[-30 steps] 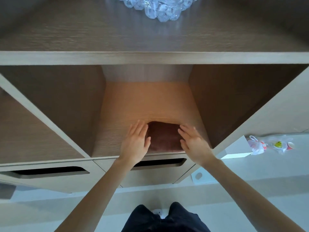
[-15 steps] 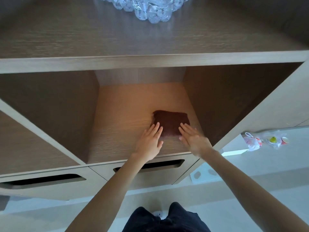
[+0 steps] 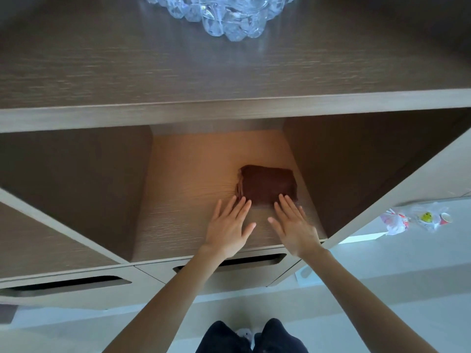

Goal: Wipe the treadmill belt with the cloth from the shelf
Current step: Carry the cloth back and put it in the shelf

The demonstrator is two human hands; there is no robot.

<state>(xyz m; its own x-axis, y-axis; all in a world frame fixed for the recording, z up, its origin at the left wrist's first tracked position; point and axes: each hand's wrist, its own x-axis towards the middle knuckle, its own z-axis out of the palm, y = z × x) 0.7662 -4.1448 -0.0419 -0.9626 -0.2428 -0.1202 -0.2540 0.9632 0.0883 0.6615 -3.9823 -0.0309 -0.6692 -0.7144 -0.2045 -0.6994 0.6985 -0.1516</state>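
We are holding both hands flat and palm-down inside the middle compartment of the shelf [image 3: 188, 207], fingers straight and close together, gripping nothing. The left hand [image 3: 229, 226] is reaching the near left corner of the folded dark brown cloth [image 3: 267, 183] with its fingertips. The right hand [image 3: 293, 226] is laying its fingertips over the cloth's near right edge. We cannot tell whether the palms are pressing on the wood or hovering just above it. The cloth is lying flat on the compartment floor, right of centre, near the right wall but apart from it. Our fingers are covering part of its near edge. Our forearms are crossing the drawer slot [image 3: 257, 261] below and hiding part of it. The frame's top edge is cutting off a glass bowl [image 3: 229, 19] on the upper surface. On the floor at right, crumpled plastic bags [image 3: 418, 220] are showing small coloured items too blurred to identify.
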